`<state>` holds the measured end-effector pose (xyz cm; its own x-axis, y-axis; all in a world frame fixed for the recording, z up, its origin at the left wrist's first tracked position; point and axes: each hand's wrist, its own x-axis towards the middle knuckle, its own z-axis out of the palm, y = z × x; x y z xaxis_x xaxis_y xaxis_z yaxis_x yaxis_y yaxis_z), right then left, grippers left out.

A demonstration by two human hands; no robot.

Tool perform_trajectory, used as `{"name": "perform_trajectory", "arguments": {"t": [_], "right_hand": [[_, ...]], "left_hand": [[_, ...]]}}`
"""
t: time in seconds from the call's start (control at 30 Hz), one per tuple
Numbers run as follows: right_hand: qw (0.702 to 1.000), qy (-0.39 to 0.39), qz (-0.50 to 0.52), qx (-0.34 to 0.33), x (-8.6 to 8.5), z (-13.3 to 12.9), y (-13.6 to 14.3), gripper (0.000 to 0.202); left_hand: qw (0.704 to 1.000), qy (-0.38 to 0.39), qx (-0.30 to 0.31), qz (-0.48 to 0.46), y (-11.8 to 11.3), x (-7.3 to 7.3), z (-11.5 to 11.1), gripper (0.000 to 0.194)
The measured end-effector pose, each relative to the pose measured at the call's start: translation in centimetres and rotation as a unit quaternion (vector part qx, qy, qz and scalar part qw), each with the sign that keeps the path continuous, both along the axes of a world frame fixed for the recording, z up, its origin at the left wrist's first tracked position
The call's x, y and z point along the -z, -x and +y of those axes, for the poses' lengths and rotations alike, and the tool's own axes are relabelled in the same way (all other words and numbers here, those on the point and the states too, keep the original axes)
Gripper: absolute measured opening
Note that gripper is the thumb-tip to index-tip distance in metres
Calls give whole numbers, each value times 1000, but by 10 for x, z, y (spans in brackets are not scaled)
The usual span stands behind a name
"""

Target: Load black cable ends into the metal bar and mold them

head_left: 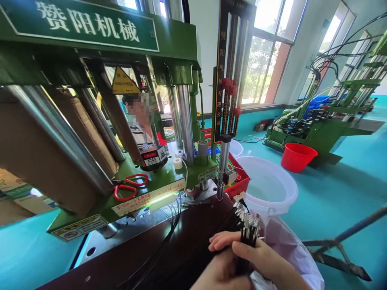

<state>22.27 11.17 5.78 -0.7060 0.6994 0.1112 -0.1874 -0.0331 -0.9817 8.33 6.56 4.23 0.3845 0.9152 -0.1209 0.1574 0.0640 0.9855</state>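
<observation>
An upright bundle of black cables (249,237) with silvery metal connectors at the top is between my two hands at the lower right. Around it, just below the connectors, my right hand (266,257) is closed, with its thumb across the front. My left hand (222,270) is lower and to the left, closed against the same bundle; its fingertips are mostly hidden and slightly blurred. More connector ends (240,211) show just behind the held ones. Several loose black cables (171,229) run from the green press down over the dark brown tabletop (133,257).
Red-handled scissors (125,192) lie on the green press (181,40). Past the tabletop stand a red crate (244,183), a large white tub (269,205) and a white plastic bag (299,257). Farther right are a red bucket (298,157) and another machine. A person (140,129) is behind the press.
</observation>
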Motion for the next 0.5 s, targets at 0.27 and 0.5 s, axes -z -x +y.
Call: {"name": "perform_trajectory", "arguments": {"t": [0.27,0.5], "right_hand": [[967,88,175,164,-21,38,-31,40],[978,-107,-150,101,-45,52,-38,37]], "left_hand": [[984,130,39,-111,-32,-20,37,21],[980,137,-15,-147,-47,-23,42,23]]}}
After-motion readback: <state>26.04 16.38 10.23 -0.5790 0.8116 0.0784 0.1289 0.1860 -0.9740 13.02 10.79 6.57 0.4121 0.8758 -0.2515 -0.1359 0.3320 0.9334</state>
